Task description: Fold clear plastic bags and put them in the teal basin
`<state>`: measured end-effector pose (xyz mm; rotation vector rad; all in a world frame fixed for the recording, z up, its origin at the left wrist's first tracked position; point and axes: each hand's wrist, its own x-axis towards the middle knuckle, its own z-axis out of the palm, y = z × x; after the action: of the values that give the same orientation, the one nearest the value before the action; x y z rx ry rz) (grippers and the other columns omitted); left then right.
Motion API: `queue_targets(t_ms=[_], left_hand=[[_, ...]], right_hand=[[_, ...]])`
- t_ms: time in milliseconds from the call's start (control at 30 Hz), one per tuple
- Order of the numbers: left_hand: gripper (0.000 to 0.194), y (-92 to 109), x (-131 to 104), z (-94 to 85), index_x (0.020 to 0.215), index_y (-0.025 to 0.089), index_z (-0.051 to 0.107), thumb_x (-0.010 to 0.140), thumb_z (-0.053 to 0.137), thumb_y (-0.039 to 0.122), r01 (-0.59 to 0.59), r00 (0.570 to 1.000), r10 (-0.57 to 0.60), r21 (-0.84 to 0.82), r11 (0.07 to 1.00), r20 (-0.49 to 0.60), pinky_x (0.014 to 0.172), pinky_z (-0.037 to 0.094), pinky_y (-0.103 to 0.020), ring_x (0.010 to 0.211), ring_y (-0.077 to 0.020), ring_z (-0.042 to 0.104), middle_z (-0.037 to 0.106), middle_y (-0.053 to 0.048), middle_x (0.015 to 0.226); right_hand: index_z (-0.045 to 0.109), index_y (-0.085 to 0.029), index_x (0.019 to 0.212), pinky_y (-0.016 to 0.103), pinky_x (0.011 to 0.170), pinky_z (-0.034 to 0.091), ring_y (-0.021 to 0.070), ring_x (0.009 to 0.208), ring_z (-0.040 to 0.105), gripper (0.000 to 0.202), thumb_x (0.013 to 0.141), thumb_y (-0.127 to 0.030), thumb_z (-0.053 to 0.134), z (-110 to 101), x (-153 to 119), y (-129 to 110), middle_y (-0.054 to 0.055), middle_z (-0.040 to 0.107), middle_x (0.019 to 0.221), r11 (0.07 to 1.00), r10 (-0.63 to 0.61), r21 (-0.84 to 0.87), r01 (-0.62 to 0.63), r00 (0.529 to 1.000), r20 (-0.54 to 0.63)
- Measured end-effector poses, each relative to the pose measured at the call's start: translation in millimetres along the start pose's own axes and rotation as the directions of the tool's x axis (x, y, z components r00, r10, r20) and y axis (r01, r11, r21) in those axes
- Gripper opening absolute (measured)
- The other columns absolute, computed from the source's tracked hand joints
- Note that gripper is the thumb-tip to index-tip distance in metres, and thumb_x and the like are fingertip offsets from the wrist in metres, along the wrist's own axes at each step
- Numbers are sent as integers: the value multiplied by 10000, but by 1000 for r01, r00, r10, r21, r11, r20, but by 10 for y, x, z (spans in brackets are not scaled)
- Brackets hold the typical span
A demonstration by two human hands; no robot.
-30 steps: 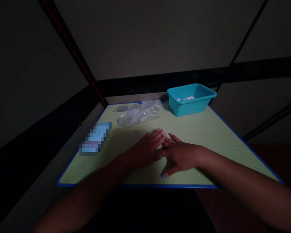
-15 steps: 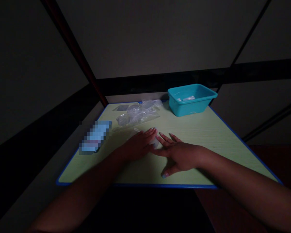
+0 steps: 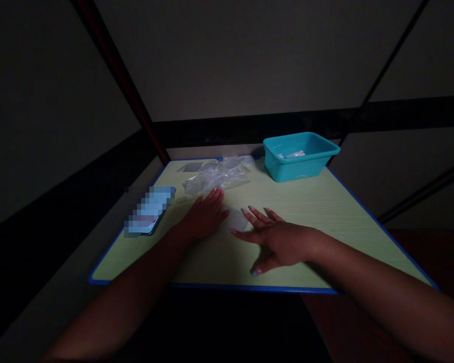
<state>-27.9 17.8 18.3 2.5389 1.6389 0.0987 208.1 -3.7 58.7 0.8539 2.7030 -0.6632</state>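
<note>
A clear plastic piece (image 3: pixel 236 220) lies flat on the light green table (image 3: pixel 318 212), between my two hands. My left hand (image 3: pixel 206 214) rests over the left end of that plastic, palm down with its fingers stretched forward. Its fingertips reach the near edge of a crumpled heap of clear plastic bags (image 3: pixel 219 174). To the right, my right hand (image 3: pixel 274 237) lies palm down with fingers spread, its fingertips at the right edge of the flat plastic. Neither hand is closed on anything.
A turquoise basket (image 3: pixel 297 166) with some clear packets inside stands at the back right. At the left edge lies a phone-like device (image 3: pixel 151 209), its screen pixelated. A flat grey sheet (image 3: pixel 192 167) is at the back left. Blue edging (image 3: pixel 249 288) borders the table.
My left hand has slid left and slightly forward, away from my right hand, uncovering more of the flat plastic. My right hand has stayed in place.
</note>
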Motion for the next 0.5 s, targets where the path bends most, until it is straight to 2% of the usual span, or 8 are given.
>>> queue_targets(t_ms=[100,200,333,500], left_hand=[[632,129,-14,-27,1490,94,178,971,223,453,-183,983,180,-90,979,-40,1143,162,-513,1457,-254,66,120,-168,1570],[604,293,-16,-37,1490,129,190,972,233,436,-317,948,319,-155,936,-10,1152,162,-477,1456,-231,89,131,-135,1573],[570,377,-2,11,1485,127,206,970,241,369,-263,959,273,-127,957,72,1136,205,-486,1446,-233,157,189,-140,1562],[560,197,6,75,1470,115,246,978,235,381,-182,982,185,-51,982,40,1120,251,-478,1439,-252,181,206,-164,1553]], right_hand=[[252,-288,1487,641,1082,-16,399,1392,-118,938,717,-599,689,-5,-6,-2,163,-38,1564,1000,5,-5,-5,1000,8],[279,-269,1482,644,1083,-12,409,1395,-100,945,706,-624,682,1,-6,5,170,-26,1565,1000,1,-6,-1,1000,5],[287,-265,1481,634,1089,-9,406,1395,-107,947,704,-660,658,11,-1,13,170,-25,1568,1000,2,-27,-2,1000,9],[224,-284,1494,630,1087,-8,401,1389,-127,956,720,-635,660,1,-7,-2,169,-53,1564,999,10,-32,-9,1000,24]])
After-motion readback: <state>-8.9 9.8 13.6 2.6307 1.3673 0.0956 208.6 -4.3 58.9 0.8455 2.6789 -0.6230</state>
